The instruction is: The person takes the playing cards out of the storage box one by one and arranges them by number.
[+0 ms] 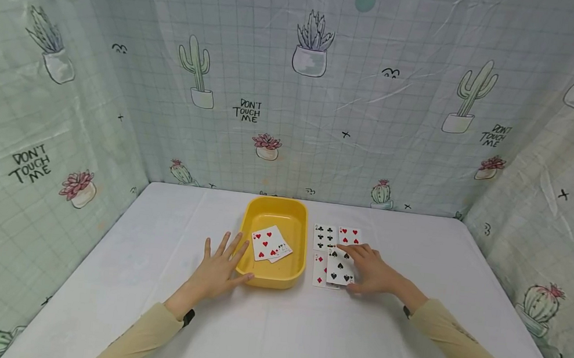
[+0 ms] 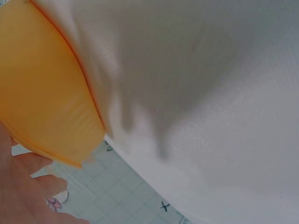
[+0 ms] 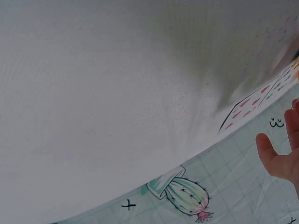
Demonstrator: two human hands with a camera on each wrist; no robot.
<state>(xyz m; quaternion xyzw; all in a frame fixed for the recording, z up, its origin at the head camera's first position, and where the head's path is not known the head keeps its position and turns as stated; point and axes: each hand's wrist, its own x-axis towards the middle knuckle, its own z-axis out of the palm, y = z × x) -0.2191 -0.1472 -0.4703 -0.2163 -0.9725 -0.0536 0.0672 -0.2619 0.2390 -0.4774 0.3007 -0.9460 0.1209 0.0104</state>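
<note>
My right hand (image 1: 374, 270) holds a spade playing card (image 1: 340, 267) between the thumb at its near corner and the fingers at its far edge. That card overlaps a diamond card (image 1: 319, 270) lying on the table. Just beyond lie a club card (image 1: 324, 236) and a heart card (image 1: 348, 234), the latter partly hidden by the fingers. My left hand (image 1: 215, 273), fingers spread, rests against the left side of a yellow tray (image 1: 301, 262), its thumb along the near rim. Inside the tray, a heart card (image 1: 265, 243) partly covers another card (image 1: 283, 253).
White cloth covers the table (image 1: 280, 341). Behind it and at both sides hangs a curtain (image 1: 337, 102) printed with cacti and lettering. The tray stands near the table's far edge, left of the laid-out cards.
</note>
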